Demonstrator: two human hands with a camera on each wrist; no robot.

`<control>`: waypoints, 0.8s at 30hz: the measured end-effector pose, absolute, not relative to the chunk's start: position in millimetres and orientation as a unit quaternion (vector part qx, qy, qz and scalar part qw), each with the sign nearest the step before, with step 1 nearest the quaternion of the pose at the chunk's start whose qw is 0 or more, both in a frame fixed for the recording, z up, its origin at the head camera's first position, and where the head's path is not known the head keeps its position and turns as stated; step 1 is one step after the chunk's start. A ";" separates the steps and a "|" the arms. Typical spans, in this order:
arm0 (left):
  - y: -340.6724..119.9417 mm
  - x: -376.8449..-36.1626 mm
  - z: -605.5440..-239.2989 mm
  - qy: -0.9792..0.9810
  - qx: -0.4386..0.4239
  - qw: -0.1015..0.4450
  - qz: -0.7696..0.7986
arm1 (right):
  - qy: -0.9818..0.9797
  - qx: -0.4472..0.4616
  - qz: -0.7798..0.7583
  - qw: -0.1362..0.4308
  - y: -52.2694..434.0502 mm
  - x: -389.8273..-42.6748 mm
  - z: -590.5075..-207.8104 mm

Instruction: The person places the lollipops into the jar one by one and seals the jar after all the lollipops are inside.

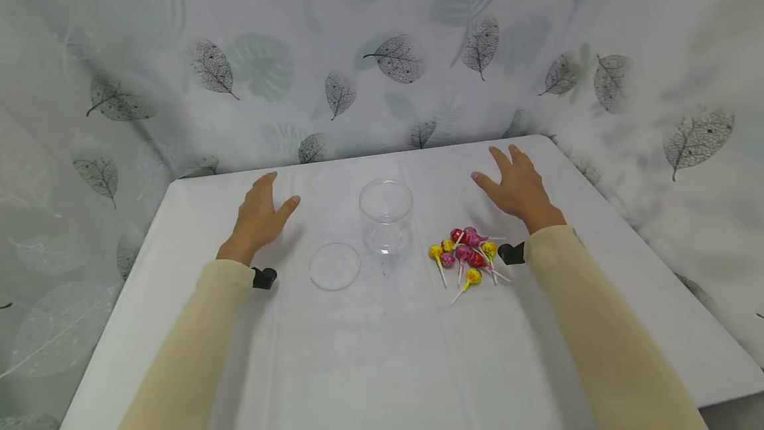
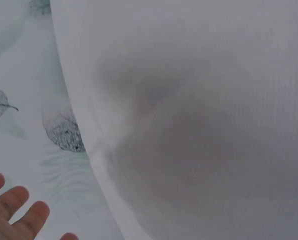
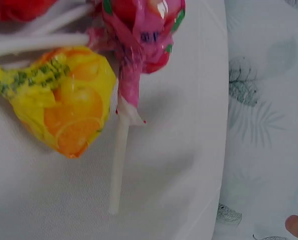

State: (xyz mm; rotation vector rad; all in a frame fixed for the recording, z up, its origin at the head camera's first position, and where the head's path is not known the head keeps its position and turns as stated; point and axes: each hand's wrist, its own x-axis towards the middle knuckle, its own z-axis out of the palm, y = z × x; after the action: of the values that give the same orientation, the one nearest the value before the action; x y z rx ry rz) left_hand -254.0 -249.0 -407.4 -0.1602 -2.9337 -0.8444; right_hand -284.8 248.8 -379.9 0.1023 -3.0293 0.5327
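Room: leaf-printed cloth (image 1: 390, 108) hangs far, left and right.
Desk (image 1: 358, 363): white, with faint creases; round things could roll if bumped.
Left hand (image 1: 256, 217): holds nothing, left of the jar (image 1: 386, 219); thumb spread wide of the fingers.
Right hand (image 1: 516, 190): holds nothing, beyond the lollipops (image 1: 462, 253); fingers spread.
Jar: clear, upright, between the hands; a sideways knock could tip it.
Lid (image 1: 335, 267): flat, near-left of the jar; see-through, so a sleeve might catch it.
Lollipops: loose pile right of the jar; crossed sticks could snag together.
Wrist camera (image 1: 511, 254): just right of the pile; a low sweep could scatter it.
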 end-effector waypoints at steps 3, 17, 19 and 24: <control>-235.1 -252.2 -410.0 -0.945 -0.079 0.022 -0.316 | -0.981 0.048 0.183 0.035 242.4 -277.9 -380.6; -161.9 -238.0 -406.0 -0.889 -0.168 -0.040 -0.425 | -0.955 0.131 0.263 -0.038 219.4 -241.1 -373.0; -153.8 -238.2 -407.5 -0.885 -0.172 -0.048 -0.431 | -0.951 0.138 0.273 -0.056 218.1 -235.1 -373.1; -137.3 -240.9 -413.8 -0.878 -0.168 -0.069 -0.443 | -0.938 0.157 0.292 -0.106 216.6 -225.4 -377.5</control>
State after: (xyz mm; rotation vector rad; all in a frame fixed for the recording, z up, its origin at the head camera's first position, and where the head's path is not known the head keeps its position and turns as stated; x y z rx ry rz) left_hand -240.9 -137.3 -413.8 -0.5538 -2.8858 -1.4572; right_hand -225.4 216.6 -377.5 0.5290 -3.1618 0.9847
